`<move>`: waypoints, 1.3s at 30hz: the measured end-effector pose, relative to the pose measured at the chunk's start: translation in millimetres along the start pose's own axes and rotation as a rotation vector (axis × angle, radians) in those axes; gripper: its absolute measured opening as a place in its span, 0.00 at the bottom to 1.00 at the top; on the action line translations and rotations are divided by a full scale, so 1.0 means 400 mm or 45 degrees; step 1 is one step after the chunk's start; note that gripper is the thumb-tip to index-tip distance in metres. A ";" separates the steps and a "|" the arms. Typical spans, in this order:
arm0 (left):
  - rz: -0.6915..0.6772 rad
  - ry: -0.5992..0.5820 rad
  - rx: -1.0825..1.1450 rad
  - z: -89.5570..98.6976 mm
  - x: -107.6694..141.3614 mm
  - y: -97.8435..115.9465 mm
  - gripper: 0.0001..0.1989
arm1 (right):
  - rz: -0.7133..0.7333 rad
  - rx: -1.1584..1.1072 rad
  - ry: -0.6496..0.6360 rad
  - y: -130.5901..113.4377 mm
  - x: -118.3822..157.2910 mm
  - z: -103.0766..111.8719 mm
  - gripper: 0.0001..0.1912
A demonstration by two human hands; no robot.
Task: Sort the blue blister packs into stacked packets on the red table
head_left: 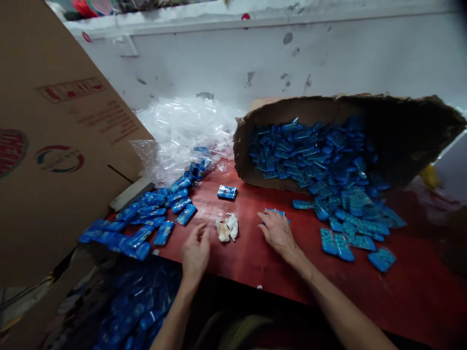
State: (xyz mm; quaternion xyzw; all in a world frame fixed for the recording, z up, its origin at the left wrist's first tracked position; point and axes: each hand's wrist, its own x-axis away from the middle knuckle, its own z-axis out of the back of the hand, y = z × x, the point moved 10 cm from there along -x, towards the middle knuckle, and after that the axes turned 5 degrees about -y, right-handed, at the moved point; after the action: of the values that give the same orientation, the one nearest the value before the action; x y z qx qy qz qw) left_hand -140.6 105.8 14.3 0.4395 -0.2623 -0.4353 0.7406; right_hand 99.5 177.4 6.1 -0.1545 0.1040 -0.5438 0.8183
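My left hand (196,249) is over the near edge of the red table, fingers curled, thumb and index apart, with nothing seen between them. My right hand (276,231) rests on a flat blue packet (270,212), its fingers spread and partly covering it. Between the hands lies a crumpled white tissue (226,227). Beyond the tissue sits a small blue and white box (226,192). Left of it, several wrapped blue packets (163,233) lie in a loose pile.
A torn cardboard box (242,160) on its side spills many blue packets rightward. Clear plastic bags (182,126) are heaped at the back. A tall carton (65,121) stands left. More blue packets (142,296) lie below the table edge.
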 end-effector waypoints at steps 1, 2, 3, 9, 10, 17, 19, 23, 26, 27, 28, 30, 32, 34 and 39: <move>-0.105 -0.024 -0.265 -0.023 0.009 0.026 0.19 | 0.042 -0.087 -0.058 -0.036 -0.016 -0.012 0.17; -0.180 -0.054 -0.493 -0.050 0.017 0.045 0.20 | 0.071 -0.176 -0.117 -0.070 -0.031 -0.028 0.17; -0.219 -0.093 -0.674 -0.077 0.024 0.056 0.21 | 0.092 -0.257 -0.173 -0.101 -0.045 -0.046 0.18; -0.191 -0.296 -0.853 -0.184 0.020 0.032 0.23 | 0.217 -0.472 -0.316 -0.202 -0.112 -0.121 0.17; -0.209 -0.320 -0.734 -0.193 0.015 0.028 0.22 | 0.241 -0.518 -0.327 -0.205 -0.118 -0.125 0.14; 0.026 -0.550 0.638 -0.249 -0.030 -0.018 0.23 | 0.177 -0.879 -0.370 -0.130 -0.088 -0.145 0.11; 0.142 -0.601 0.866 -0.273 -0.029 -0.015 0.22 | 0.141 -0.953 -0.374 -0.110 -0.063 -0.143 0.14; 0.237 -0.869 1.016 -0.335 -0.006 0.026 0.13 | 0.100 -0.967 -0.109 -0.077 -0.040 -0.063 0.12; 0.291 -1.020 0.982 -0.354 0.010 0.040 0.09 | 0.121 -0.789 0.034 -0.080 -0.040 -0.004 0.21; 0.292 -1.032 0.976 -0.353 0.012 0.042 0.08 | 0.128 -0.744 0.004 -0.086 -0.043 -0.001 0.22; 0.277 -1.033 0.964 -0.348 0.013 0.045 0.09 | 0.127 -0.717 -0.042 -0.090 -0.048 -0.006 0.20; 0.190 -1.004 0.866 -0.335 0.010 0.052 0.12 | 0.090 -0.695 -0.099 -0.091 -0.056 -0.015 0.12; 0.065 -0.929 0.668 -0.318 0.000 0.059 0.13 | 0.009 -0.671 -0.071 -0.077 -0.067 -0.016 0.08; -0.041 -0.849 0.489 -0.307 -0.012 0.066 0.12 | -0.054 -0.634 -0.037 -0.065 -0.079 -0.015 0.07; -0.423 -0.566 0.102 -0.283 -0.045 0.105 0.12 | -0.127 -0.441 -0.022 -0.058 -0.108 -0.028 0.09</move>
State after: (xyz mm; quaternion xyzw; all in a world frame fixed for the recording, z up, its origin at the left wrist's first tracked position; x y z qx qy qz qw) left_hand -44.5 179.3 -2.9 0.3992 -0.3599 -0.6257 0.5654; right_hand 59.2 207.2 4.0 -0.3027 0.1811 -0.5563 0.7524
